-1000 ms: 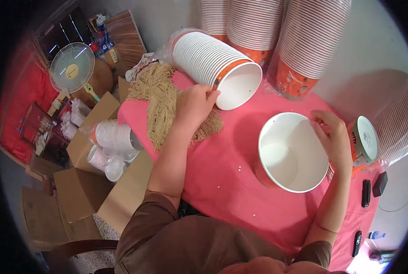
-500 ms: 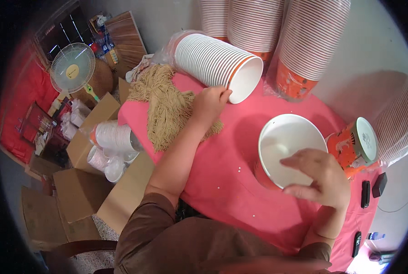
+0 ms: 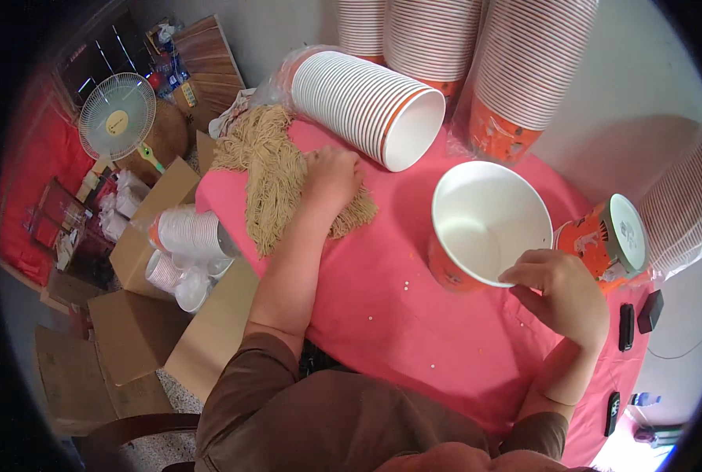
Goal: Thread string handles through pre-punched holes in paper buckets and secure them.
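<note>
1. Nearest to us, our right hand (image 3: 562,293) rests on the pink-covered counter (image 3: 382,315), its fingers (image 3: 524,271) loosely curled and touching the near rim of the open paper bowl (image 3: 488,224); they grip nothing.
2. That bowl stands upright on the counter, white inside and orange outside, and looks empty.
3. Just right of it, a lidded orange cup (image 3: 606,240) lies on its side, close to our right hand but apart from it.
4. At the counter's right edge lie 3 small dark devices (image 3: 626,326).
5. Farther out on the left, our left hand (image 3: 331,177) presses palm down on a heap of dry tan noodles (image 3: 272,169); the fingers are bent into the strands, though we cannot tell whether they pinch any.
6. The noodle heap sprawls across the counter's far left corner, 1 end hanging toward the edge.
7. Just beyond the left hand, a long stack of white paper bowls (image 3: 363,102) lies on its side, open mouth toward us.
8. Behind it, tall stacks of orange-based bowls (image 3: 508,71) stand against the wall.
9. Off the counter to the left, cardboard boxes (image 3: 139,315), smaller cups in plastic (image 3: 182,236) and a standing fan (image 3: 117,116) sit on the floor.
</note>
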{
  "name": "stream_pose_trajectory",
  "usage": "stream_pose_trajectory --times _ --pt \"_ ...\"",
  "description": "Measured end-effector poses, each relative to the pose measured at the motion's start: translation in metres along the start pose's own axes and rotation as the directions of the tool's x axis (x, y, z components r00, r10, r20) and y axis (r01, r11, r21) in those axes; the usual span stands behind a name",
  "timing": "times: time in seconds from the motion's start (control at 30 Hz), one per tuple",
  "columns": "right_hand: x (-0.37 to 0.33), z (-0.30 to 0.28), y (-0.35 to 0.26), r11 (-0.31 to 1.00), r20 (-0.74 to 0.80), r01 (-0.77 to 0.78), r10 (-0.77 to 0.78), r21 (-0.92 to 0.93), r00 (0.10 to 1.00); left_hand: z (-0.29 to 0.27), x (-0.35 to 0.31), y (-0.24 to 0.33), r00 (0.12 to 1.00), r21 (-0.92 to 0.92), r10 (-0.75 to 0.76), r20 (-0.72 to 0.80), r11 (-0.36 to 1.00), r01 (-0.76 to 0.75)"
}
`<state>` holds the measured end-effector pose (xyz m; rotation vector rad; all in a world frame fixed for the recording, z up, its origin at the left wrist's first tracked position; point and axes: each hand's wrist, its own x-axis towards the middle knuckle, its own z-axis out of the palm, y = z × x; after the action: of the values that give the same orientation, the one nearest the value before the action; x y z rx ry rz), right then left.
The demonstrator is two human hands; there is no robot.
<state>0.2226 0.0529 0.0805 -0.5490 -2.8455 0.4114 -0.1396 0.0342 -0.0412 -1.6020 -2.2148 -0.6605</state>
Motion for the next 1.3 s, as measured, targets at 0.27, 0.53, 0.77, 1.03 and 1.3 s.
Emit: stream_pose_trajectory --times 0.27,0.53,0.77,1.03,1.3 --pt "-0.003 0.001 0.006 0.996 -0.061 -0.076 0.074 -0.042 0.995 -0.001 0.008 0.002 0.968 0.1 -0.051 0.244 0.995 0.027" --pt "0.003 0.006 0.007 0.997 -0.006 -0.072 0.072 0.003 0.997 -0.036 -0.005 0.044 0.982 -0.758 0.059 0.178 0.645 0.099" --pt "0.018 0.021 -0.001 0.998 -0.046 0.049 -0.047 0.039 0.998 -0.067 -0.031 0.083 0.967 -0.973 0.251 0.038 0.229 -0.021" --pt "0.011 0.011 0.01 1.0 -0.146 -0.003 0.0 -0.021 0.989 -0.091 -0.044 0.09 0.899 -0.992 0.437 0.013 0.12 -0.043" --pt "0.007 0.001 0.019 0.986 0.027 -0.152 0.151 0.062 0.988 -0.043 -0.042 0.101 0.96 -0.856 0.259 -0.109 0.467 -0.223"
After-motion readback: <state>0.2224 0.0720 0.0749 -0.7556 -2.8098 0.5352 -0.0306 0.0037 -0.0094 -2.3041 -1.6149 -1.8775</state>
